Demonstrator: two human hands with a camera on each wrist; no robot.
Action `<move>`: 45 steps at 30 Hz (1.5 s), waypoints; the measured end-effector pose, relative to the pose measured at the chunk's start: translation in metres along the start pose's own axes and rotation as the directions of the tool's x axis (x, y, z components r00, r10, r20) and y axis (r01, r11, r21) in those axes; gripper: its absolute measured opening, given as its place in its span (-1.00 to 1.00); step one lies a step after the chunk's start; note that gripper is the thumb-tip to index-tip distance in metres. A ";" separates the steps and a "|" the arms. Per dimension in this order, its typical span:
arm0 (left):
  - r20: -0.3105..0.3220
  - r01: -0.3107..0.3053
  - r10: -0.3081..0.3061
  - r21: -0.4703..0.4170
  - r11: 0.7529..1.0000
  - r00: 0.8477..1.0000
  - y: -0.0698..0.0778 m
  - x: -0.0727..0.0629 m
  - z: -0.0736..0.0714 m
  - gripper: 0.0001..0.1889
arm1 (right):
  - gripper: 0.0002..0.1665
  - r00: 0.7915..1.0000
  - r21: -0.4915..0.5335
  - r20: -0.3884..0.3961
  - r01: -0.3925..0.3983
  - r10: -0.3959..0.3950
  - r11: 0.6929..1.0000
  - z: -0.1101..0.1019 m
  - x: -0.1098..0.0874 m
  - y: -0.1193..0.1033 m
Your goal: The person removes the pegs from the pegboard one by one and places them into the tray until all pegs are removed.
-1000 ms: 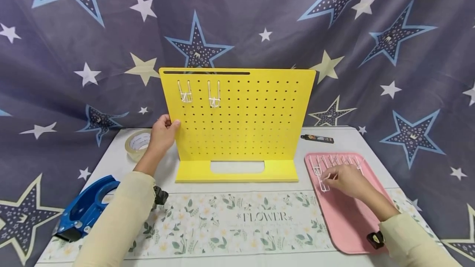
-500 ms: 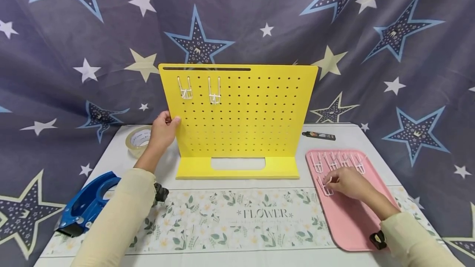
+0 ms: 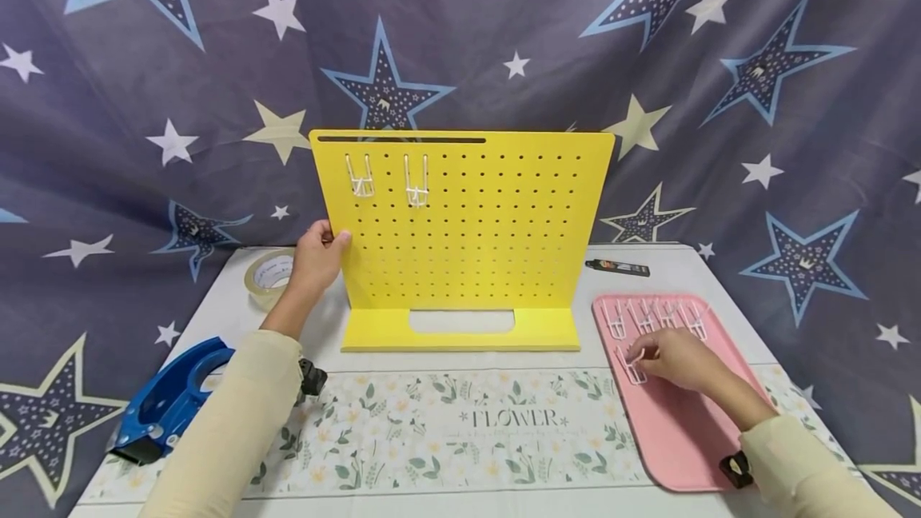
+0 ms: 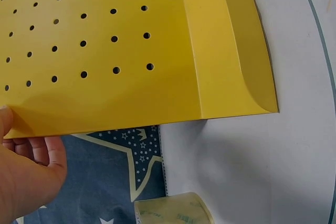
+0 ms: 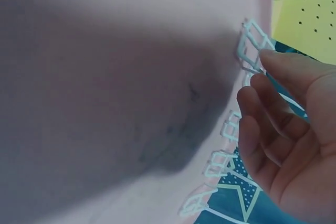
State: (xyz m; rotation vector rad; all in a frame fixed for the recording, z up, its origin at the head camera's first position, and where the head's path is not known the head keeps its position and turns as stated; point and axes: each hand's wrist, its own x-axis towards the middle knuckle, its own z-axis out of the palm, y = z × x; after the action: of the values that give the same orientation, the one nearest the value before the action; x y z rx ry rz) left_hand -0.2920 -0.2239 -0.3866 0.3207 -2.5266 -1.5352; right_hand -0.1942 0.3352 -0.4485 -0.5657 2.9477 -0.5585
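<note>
My left hand grips the left edge of a yellow pegboard, thumb on the front and fingers curled behind, as the left wrist view also shows. Two white wire hooks hang near the board's upper left, one hook left of the other hook. Over the pink tray, my right hand pinches another white wire hook between thumb and fingertips. In the right wrist view this hook shows at the thumb tip. Several more hooks lie in a row along the tray's far end.
A roll of clear tape sits behind my left forearm. Nearer on the left lies a blue tape dispenser. A dark marker-like stick lies behind the tray. A flower-print runner crosses the table, and a star-patterned curtain hangs behind.
The right hand has drawn its hook slightly toward me, away from the row it overlapped earlier. The left hand keeps its hold on the board's edge.
</note>
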 end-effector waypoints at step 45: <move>0.004 -0.013 0.013 0.014 1.000 1.000 -0.001 -0.003 -0.003 -0.63 | -0.84 0.920 0.074 -0.383 0.119 -0.081 0.990 -0.065 0.097 -0.130</move>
State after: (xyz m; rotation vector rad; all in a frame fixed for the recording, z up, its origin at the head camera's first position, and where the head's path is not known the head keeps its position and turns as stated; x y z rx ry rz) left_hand -0.2880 -0.2261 -0.3858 0.3026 -2.5384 -1.5161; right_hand -0.2502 0.2081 -0.3416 -0.6688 3.2378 -0.9123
